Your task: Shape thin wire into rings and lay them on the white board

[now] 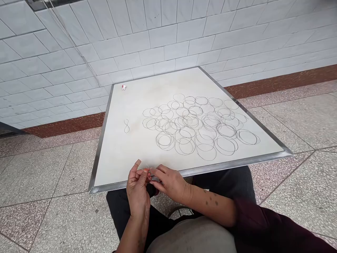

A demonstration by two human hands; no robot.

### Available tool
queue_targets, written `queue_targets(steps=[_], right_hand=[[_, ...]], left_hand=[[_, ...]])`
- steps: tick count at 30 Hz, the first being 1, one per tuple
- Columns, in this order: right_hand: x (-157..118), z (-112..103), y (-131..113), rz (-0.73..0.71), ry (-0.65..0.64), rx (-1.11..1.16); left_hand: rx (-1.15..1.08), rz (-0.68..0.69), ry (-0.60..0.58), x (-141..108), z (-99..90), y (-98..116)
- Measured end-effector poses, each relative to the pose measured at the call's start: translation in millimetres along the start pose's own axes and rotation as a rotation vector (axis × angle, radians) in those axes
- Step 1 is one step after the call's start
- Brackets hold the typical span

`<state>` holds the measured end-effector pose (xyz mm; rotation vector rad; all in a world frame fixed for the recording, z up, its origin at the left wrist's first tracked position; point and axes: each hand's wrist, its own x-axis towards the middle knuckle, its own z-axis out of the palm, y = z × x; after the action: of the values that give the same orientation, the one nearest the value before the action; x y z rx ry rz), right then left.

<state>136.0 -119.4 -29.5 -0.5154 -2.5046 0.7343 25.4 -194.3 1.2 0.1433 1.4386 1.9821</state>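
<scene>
Close together at the table's front edge, my two hands work on a thin wire loop (147,165). My left hand (138,188) pinches the wire between thumb and fingers, with something small and orange-red showing at the thumb tip. My right hand (168,181) comes in from the right, its fingers closed on the same wire. Part of the loop is hidden behind the fingers. Many thin wire rings (195,123) lie spread and overlapping on the white table. A wire bent like a figure eight (126,126) lies apart on the left.
The white table (116,151) has a metal rim and stands close to a tiled wall (137,44). A small red-and-white object (124,87) sits near its far left corner. My legs (226,182) are under the front edge. A cable (76,45) runs down the wall.
</scene>
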Motion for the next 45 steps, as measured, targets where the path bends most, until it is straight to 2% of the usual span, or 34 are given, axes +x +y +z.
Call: queue_targets(steps=[11, 32, 45], right_hand=[[1.9, -1.4, -2.7, -0.022, -0.044, 0.0], [4.7, 5.8, -6.2, -0.068, -0.011, -0.062], [1.5, 15.5, -7.8, -0.007, -0.009, -0.038]], left_hand=[[0.024, -0.029, 0.019, 3.2, -2.0, 0.5], [-0.003, -0.013, 0.027, 3.6, -4.5, -1.2], [-0.018, -0.019, -0.018, 1.9, -11.2, -0.2]])
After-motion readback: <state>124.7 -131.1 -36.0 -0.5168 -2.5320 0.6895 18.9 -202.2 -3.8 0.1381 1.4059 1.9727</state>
